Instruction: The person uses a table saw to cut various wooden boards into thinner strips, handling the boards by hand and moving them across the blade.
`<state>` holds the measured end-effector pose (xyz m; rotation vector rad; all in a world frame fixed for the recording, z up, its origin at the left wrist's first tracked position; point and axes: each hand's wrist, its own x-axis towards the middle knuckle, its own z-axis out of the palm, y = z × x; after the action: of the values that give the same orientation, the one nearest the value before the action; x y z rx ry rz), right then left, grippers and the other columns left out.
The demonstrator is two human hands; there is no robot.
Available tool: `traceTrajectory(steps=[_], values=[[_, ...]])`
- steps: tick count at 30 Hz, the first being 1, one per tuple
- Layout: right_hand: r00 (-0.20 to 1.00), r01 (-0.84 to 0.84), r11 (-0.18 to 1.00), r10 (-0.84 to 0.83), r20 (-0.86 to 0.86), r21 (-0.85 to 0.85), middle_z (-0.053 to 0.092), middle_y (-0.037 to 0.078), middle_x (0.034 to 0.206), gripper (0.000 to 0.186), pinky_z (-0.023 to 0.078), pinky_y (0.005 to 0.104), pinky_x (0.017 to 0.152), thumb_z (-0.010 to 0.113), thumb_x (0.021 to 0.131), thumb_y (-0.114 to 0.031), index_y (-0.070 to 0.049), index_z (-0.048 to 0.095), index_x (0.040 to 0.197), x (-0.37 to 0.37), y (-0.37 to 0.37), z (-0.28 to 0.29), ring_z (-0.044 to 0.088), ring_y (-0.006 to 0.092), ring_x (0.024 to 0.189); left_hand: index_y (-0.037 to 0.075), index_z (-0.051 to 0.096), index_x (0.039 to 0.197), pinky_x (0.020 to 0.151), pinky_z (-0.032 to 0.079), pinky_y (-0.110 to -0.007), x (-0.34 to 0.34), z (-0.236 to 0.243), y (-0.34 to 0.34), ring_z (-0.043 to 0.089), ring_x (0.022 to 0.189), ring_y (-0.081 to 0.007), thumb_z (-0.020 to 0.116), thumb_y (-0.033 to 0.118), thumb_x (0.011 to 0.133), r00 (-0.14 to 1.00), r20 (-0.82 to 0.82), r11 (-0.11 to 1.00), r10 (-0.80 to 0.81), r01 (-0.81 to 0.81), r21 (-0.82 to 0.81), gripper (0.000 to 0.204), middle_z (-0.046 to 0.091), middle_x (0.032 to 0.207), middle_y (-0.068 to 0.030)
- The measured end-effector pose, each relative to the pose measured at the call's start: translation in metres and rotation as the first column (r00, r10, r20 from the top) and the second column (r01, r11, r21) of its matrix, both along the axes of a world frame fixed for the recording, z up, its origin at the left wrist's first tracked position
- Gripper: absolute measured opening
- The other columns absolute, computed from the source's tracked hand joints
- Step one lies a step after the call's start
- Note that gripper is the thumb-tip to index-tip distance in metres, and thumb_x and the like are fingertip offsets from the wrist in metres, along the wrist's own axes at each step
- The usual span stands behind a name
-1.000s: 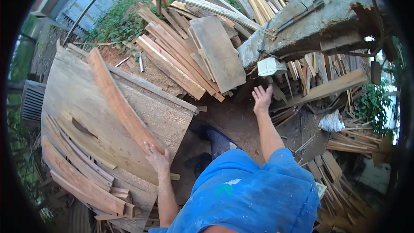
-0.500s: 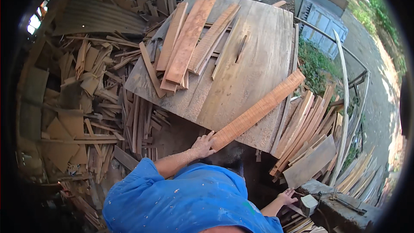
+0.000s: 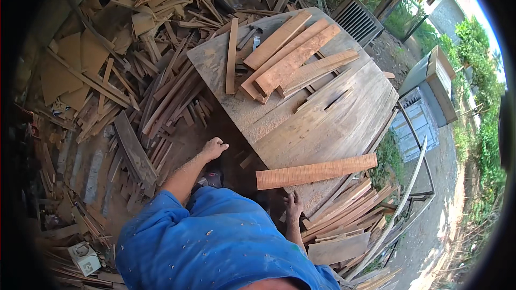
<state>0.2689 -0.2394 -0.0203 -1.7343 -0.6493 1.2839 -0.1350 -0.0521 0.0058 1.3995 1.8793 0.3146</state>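
My left hand (image 3: 215,148) is in the air left of the wooden worktable (image 3: 328,134), its fingers curled and nothing seen in them. Lower right, my right hand (image 3: 293,205) is at the table's near edge with its fingers a little apart; it holds nothing that I can see. Just above it, a reddish sawn plank (image 3: 317,172) lies across the near corner of the tabletop, its left end jutting past the edge. Neither hand grips this plank.
Several planks (image 3: 295,59) are stacked on the table's far part, beside a hammer (image 3: 249,37) and a narrow dark slot (image 3: 338,99). Scrap wood (image 3: 161,91) is heaped at the left. More boards (image 3: 344,209) lean at the right, near a long pale strip (image 3: 395,220).
My left hand has let go of the plank and drawn away left. My right hand has come from the lower right to the table edge. The view has turned, so everything appears rotated.
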Motion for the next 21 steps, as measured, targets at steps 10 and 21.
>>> traceTrajectory(steps=[10, 21], values=[[0.952, 0.037, 0.995, -0.007, 0.304, -0.095, 0.069, 0.014, 0.106, 0.051, 0.055, 0.0274, 0.072, 0.063, 0.099, -0.025, 0.004, 0.052, 0.139, -0.057, 0.062, 0.022, 0.069, 0.0167, 0.085, -0.002, 0.048, 0.135, 0.101, 0.047, -0.048, 0.029, 0.051, 0.224, 0.057, 0.122, -0.0408, 0.062, 0.065, 0.089, 0.993, 0.108, 0.882, 0.048, -0.093, 0.461, 0.083, 0.057, 0.131, -0.0279], [0.939, -0.133, 0.991, 0.115, 0.325, 0.035, 0.065, 0.020, 0.122, 0.081, 0.054, 0.0378, 0.090, 0.062, 0.098, -0.042, -0.001, 0.024, 0.157, -0.149, 0.325, 0.060, 0.064, 0.0261, 0.111, -0.019, 0.040, 0.136, 0.104, 0.047, -0.048, 0.075, 0.025, 0.336, 0.053, 0.127, -0.0439, 0.063, 0.090, 0.064, 0.953, 0.247, 0.984, -0.176, 0.169, 0.049, 0.132, 0.050, 0.136, -0.0361]])
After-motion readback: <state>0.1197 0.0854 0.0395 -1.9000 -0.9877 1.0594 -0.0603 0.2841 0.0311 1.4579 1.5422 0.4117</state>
